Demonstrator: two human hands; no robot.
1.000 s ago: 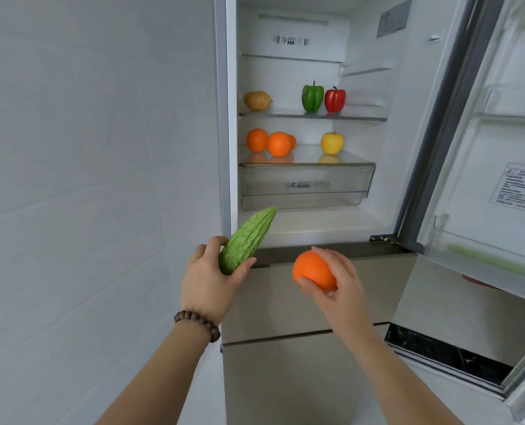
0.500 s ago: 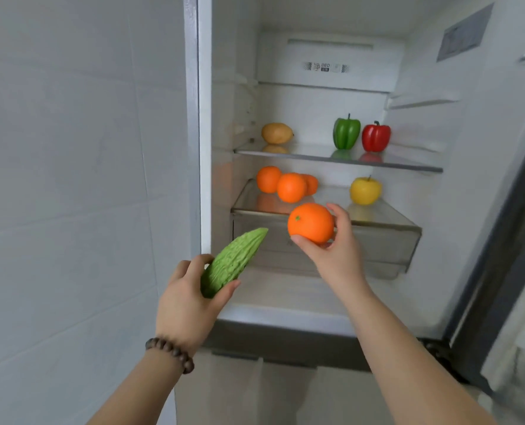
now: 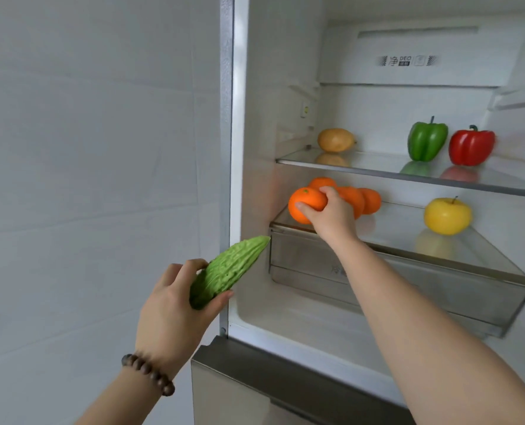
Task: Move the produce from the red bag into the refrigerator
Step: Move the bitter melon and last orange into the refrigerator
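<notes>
The right hand point(image 3: 331, 216), fingers wrapped round an orange point(image 3: 305, 205), sets it beside the shelved oranges point(image 3: 362, 200) to group like fruit, while the left hand point(image 3: 175, 305) grips the bitter gourd point(image 3: 227, 271) below them, waiting.

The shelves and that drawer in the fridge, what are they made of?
The upper shelf looks like clear glass with a pale front trim: the green pepper and red pepper mirror in it. The drawer under the yellow apple seems translucent, glossy plastic, though blur leaves that open.
</notes>
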